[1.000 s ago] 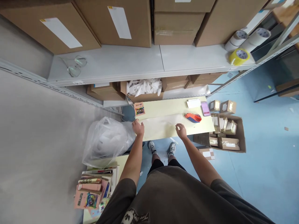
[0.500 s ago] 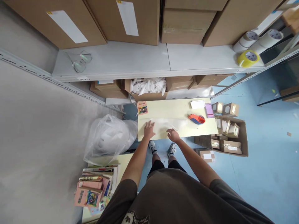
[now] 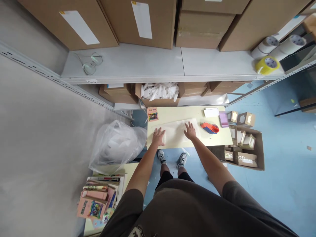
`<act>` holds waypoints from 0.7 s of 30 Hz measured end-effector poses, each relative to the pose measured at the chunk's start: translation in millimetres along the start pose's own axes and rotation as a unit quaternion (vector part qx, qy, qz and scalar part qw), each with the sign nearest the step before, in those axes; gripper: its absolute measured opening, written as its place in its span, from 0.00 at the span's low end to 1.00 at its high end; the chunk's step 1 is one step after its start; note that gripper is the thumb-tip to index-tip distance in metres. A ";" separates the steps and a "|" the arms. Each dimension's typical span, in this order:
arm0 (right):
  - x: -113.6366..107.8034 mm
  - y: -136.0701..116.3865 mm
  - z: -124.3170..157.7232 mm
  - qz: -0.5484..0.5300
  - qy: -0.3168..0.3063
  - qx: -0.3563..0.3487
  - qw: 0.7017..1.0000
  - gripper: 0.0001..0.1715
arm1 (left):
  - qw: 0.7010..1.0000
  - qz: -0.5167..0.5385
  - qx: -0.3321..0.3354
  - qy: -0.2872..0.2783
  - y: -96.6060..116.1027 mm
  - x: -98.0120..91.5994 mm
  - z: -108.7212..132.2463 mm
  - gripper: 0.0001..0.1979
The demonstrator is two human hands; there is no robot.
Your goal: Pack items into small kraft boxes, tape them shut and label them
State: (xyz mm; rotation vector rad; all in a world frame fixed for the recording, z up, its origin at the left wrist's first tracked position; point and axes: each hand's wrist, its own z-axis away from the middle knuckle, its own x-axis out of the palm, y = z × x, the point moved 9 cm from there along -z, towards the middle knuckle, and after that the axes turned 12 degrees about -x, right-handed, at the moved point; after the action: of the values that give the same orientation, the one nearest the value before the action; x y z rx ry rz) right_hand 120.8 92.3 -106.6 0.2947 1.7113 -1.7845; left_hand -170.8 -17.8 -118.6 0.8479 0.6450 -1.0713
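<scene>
A thin, whitish translucent sheet (image 3: 174,131) lies flat across the pale yellow table (image 3: 177,113); whether it is paper, foam or plastic I cannot make out. My left hand (image 3: 158,135) rests on its left end with fingers spread. Toward its right end, my right hand (image 3: 190,131) lies flat, fingers also apart. Right of that hand is an orange and blue tape dispenser (image 3: 209,128). Up at the table's left back corner sits a small pink printed booklet (image 3: 152,114). White paper slips (image 3: 211,112) and a blurred purple item (image 3: 223,118) lie at the right back.
A clear bag of white material (image 3: 118,141) stands left of the table, above a stack of books (image 3: 98,197). On the right, an open carton (image 3: 259,149) holds small boxes. Shelving (image 3: 148,62) with cartons, glasses (image 3: 92,63) and yellow tape (image 3: 268,65) runs along the back.
My right hand has moved right and away from me, its curled fingers now spread on the sheet. The sheet looks wider and flatter. My left hand stays at the left end.
</scene>
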 end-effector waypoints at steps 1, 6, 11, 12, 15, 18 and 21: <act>5.4 0.0 8.4 0.004 -0.017 -0.003 1.000 0.39 | 1.000 -0.001 0.010 0.002 -0.4 -1.9 0.5 0.71; 14.0 17.6 47.9 -0.007 -0.028 0.031 0.999 0.45 | 1.000 0.006 -0.016 0.012 -16.8 -8.0 -0.2 0.67; 7.0 17.8 43.4 -0.035 -0.015 0.057 0.998 0.50 | 0.999 0.024 -0.027 -0.006 -21.2 -9.8 -5.4 0.69; 7.2 12.7 38.6 -0.038 -0.010 0.063 0.997 0.49 | 0.999 0.038 -0.027 -0.003 -21.1 -13.1 -6.5 0.68; 22.8 -16.8 16.4 -0.067 -0.011 0.063 0.996 0.44 | 0.992 0.112 -0.039 0.040 -29.3 -34.1 -10.0 0.56; 66.5 -58.6 -14.6 -0.139 -0.058 0.057 0.987 0.40 | 0.966 0.214 -0.096 0.110 -62.5 -61.7 -16.4 0.44; 119.9 -97.5 -50.1 -0.208 -0.098 0.057 0.971 0.41 | 0.920 0.320 -0.165 0.153 -109.4 -82.1 -28.3 0.37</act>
State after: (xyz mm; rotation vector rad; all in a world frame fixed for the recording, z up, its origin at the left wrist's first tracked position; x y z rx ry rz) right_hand -41.3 100.5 -102.0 -0.2080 1.6141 -2.1333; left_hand -303.6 20.5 -98.2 0.8474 0.7126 -0.2263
